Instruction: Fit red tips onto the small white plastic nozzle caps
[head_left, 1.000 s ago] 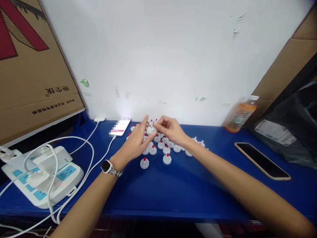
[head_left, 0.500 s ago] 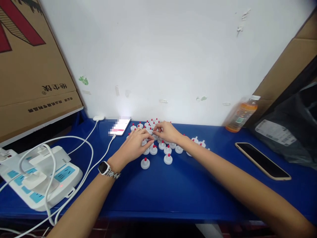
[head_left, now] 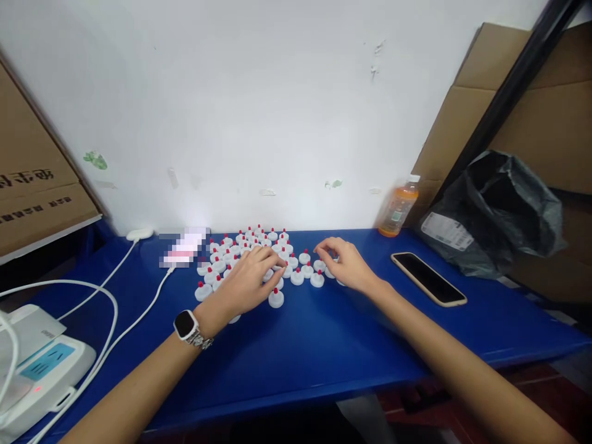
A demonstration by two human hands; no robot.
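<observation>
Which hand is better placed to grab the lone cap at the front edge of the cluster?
Probably left. The left hand has its fingertips just beside the front cap; the right hand rests further right, over caps on that side.

Hands parted: right hand (head_left: 346, 265) shifted rightward off the caps (head_left: 259, 246); left hand (head_left: 247, 285) lowered onto them.
</observation>
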